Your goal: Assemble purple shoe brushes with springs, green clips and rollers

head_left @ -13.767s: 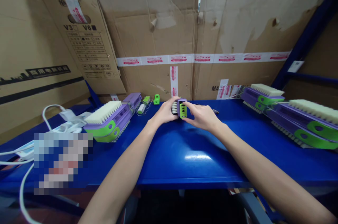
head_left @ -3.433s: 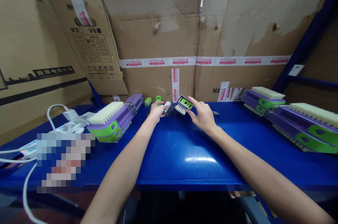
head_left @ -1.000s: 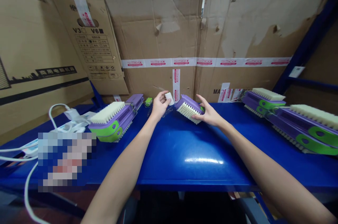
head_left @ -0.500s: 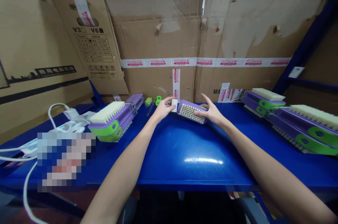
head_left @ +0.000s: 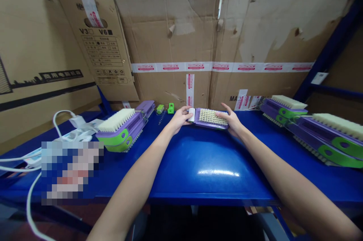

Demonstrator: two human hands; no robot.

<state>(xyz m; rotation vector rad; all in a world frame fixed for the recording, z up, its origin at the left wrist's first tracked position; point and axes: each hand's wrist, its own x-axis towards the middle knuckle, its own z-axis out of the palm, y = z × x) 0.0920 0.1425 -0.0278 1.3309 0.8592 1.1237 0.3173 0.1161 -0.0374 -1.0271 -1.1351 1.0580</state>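
Around the right end of a purple brush [head_left: 211, 124] with cream bristle tufts facing up, my right hand [head_left: 234, 123] is closed. Its thumb lies over the bristles and the index finger sticks out. My left hand [head_left: 179, 120] pinches a small white curved piece [head_left: 192, 114] against the brush's left end. Whether that piece is joined to the brush I cannot tell. Just left of this hand lie a small green-and-clear part [head_left: 160, 109], a green bracket with a hole [head_left: 170, 108] and a thin dark spring-like strip [head_left: 162, 117].
A purple-and-green brush unit [head_left: 117, 135] stands on the blue table [head_left: 204, 192] at left. More such units [head_left: 329, 135] are at right. A white power strip [head_left: 76, 135] with cables lies far left, beside a pixelated patch. Cardboard sheets [head_left: 170, 44] wall the back.
The brush has turned closer to level and shifted slightly right. The white piece now meets its left end, where a gap showed before. Both hands moved slightly right.
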